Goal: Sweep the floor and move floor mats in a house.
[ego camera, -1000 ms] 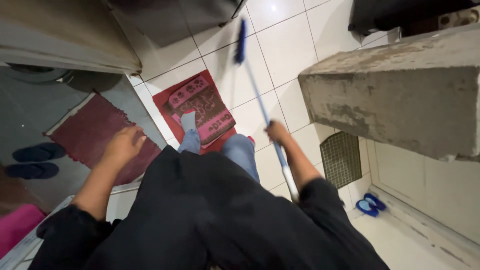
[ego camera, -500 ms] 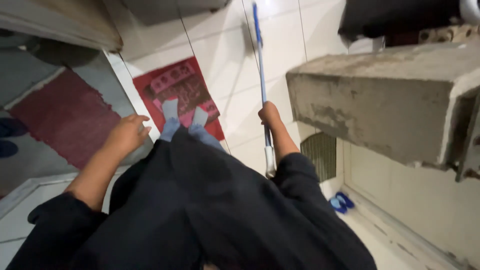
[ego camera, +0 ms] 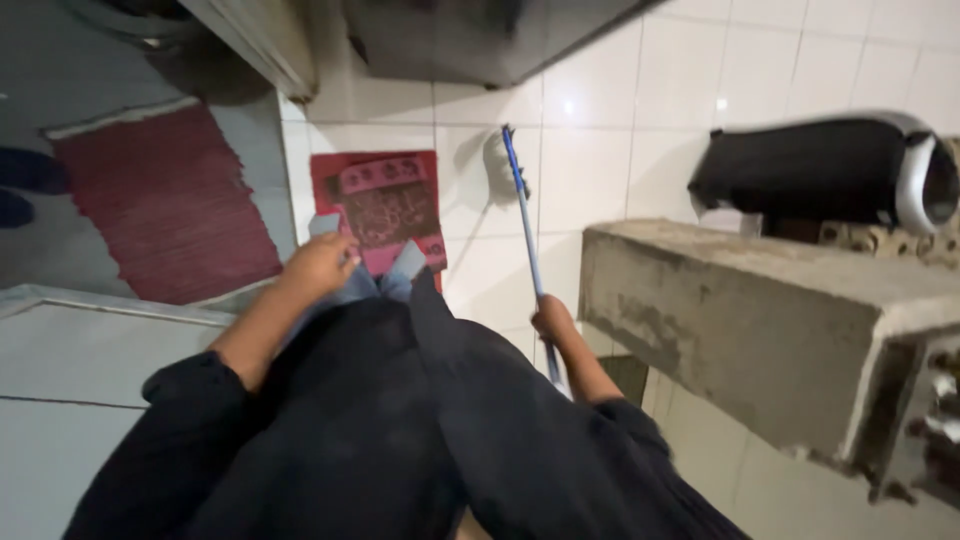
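My right hand (ego camera: pixel 553 320) grips the blue shaft of a long-handled mop or broom (ego camera: pixel 524 220), whose head rests on the white tiled floor (ego camera: pixel 590 150) ahead of me. My left hand (ego camera: pixel 318 265) hangs loose at my side with fingers slightly curled, holding nothing, above my legs. I stand in jeans and grey socks on a small red patterned doormat (ego camera: pixel 380 205). My black top fills the lower part of the view.
A rough concrete ledge (ego camera: pixel 760 320) juts out on the right, with a black and white appliance (ego camera: pixel 830 170) behind it. A dark red rug (ego camera: pixel 160 200) lies on the grey floor to the left, with dark slippers (ego camera: pixel 20 185) at the far left edge.
The view has swung up and to the left. My right hand with the handle has dropped lower in view, and my left hand has moved in over my legs.
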